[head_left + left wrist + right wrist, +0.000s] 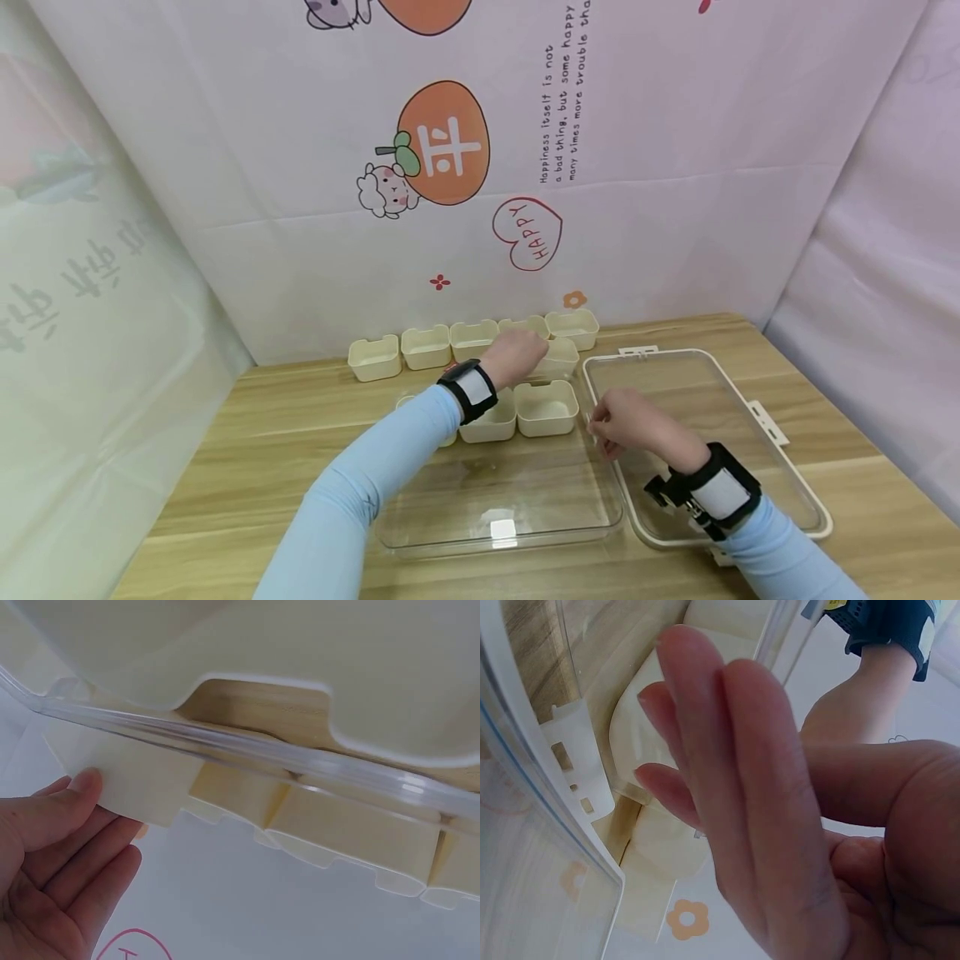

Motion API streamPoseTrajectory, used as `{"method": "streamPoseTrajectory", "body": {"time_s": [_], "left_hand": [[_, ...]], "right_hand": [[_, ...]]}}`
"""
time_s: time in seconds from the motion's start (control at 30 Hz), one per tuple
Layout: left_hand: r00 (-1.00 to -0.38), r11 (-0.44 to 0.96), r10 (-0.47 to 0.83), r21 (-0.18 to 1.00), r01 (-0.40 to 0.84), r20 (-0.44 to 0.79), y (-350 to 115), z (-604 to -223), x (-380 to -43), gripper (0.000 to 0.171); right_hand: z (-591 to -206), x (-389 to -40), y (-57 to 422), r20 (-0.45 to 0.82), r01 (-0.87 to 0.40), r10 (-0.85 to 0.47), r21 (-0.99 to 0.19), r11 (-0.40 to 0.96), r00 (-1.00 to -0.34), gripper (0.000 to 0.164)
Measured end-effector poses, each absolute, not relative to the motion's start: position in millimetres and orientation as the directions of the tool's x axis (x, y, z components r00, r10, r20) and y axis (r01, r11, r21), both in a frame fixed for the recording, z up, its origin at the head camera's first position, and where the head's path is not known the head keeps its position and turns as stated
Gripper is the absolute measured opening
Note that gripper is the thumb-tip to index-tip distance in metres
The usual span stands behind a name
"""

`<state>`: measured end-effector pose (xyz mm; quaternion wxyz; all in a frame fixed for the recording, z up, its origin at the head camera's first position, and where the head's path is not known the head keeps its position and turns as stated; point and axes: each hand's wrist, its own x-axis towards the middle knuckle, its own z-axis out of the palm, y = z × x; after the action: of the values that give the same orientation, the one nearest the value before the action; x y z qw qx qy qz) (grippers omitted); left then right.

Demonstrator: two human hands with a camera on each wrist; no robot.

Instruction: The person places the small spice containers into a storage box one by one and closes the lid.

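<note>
My left hand [516, 354] reaches to the back row of cream bins. In the left wrist view, its thumb and fingers pinch the edge of a cream bin [139, 776] outside the clear box wall. Several cream bins stand inside the clear plastic box [420, 546], including a notched bin [547, 410] and a bin [555, 360] behind it. My right hand [630, 421] hovers between the clear box and the white-framed lid [705, 358]. Its fingers look fairly straight in the right wrist view, and I see nothing in them.
Along the back edge of the wooden table [277, 450] stand further cream bins, among them a left-end bin [375, 358] and a right-end bin [572, 329]. A printed white cloth [660, 192] hangs right behind them. The lid has clips along its sides.
</note>
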<state>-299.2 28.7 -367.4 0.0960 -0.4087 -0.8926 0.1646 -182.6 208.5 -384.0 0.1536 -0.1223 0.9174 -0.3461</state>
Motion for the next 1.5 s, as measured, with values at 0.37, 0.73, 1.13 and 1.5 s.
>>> {"method": "streamPoseTrajectory", "body": {"time_s": [0.37,0.73,1.13,1.5], "left_hand": [[-0.619,0.61,0.779,-0.358,0.707,0.104,23,-358,-292,0.018],[-0.596,0.621,0.781,-0.342,0.705,0.188,12,-353,-284,0.022],[-0.583,0.633,0.774,-0.319,0.705,0.247,0,-351,-269,0.023],[-0.546,0.634,0.77,-0.292,0.717,0.332,-11,-348,-249,0.029]], "right_hand": [[-384,-184,208,-0.203,-0.116,-0.324,-0.659,0.743,-0.924,0.015],[-387,-183,210,-0.193,-0.119,-0.328,-0.672,0.731,-0.925,0.015],[-388,-183,209,-0.196,-0.118,-0.336,-0.682,0.721,-0.921,0.015],[-386,-184,209,-0.208,-0.107,-0.34,-0.693,0.713,-0.917,0.016]]}}
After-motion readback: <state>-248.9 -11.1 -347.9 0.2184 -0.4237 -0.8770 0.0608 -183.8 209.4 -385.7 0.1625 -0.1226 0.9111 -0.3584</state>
